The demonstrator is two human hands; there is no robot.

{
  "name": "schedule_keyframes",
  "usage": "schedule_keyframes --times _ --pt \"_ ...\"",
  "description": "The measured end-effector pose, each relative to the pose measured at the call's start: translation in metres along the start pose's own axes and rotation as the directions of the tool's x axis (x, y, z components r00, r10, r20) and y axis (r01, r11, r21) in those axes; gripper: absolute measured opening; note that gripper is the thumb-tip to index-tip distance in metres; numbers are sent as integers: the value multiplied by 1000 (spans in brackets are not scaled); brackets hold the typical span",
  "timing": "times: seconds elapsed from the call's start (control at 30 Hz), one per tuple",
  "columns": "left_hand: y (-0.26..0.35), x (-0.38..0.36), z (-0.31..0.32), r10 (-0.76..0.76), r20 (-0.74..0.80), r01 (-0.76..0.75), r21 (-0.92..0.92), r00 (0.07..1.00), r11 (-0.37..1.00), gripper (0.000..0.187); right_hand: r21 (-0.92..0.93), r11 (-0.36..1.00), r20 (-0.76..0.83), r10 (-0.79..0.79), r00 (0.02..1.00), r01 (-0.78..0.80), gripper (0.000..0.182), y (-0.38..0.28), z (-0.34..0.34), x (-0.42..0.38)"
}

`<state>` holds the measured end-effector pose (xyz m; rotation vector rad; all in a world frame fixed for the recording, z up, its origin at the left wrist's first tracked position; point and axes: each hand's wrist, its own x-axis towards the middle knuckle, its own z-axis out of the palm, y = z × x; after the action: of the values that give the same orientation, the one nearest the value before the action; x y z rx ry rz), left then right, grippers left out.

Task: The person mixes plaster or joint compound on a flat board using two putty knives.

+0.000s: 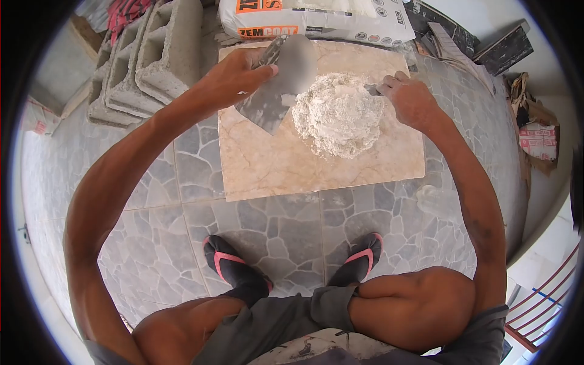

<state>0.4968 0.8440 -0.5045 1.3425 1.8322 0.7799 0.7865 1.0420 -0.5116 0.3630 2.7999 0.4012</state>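
Stone-pattern floor w/ beige tile (274,170) at frame center. Mortar pile (338,114) sits mid-tile. Left hand (234,76) clamped on trowel (281,85), blade long axis running upper right to lower left, just left of pile. Right hand (409,97) closed at pile's right edge; can't tell what it holds. Blocks (143,58) upper left, bag (316,21) top.

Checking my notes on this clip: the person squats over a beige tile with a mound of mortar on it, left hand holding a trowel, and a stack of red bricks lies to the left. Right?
Not quite. The head view shows grey concrete blocks on the left, not red bricks. The rest holds: mortar on the tile, trowel in the left hand.
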Motion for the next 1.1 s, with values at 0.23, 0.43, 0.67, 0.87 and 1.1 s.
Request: schedule_keyframes --times 0.23,0.43,0.67,0.87,1.1 --pt "1 0 5 36 18 -35 -34 999 999 34 132 986 -128 116 985 -99 35 1 16 -39" --pt "-8 1 11 10 65 -6 -64 998 998 34 174 977 -138 145 980 -120 41 -11 35 -59" --pt "-1 -1 13 -10 123 18 -63 992 998 32 180 975 -83 146 986 -130 38 -38 42 -69" --pt "0 -3 15 32 83 -26 -81 996 996 28 207 973 -187 142 972 -102 45 -57 55 -76" --pt "-13 0 18 81 86 -60 -225 993 972 27 261 951 -186 220 958 -168 48 -69 52 -71"
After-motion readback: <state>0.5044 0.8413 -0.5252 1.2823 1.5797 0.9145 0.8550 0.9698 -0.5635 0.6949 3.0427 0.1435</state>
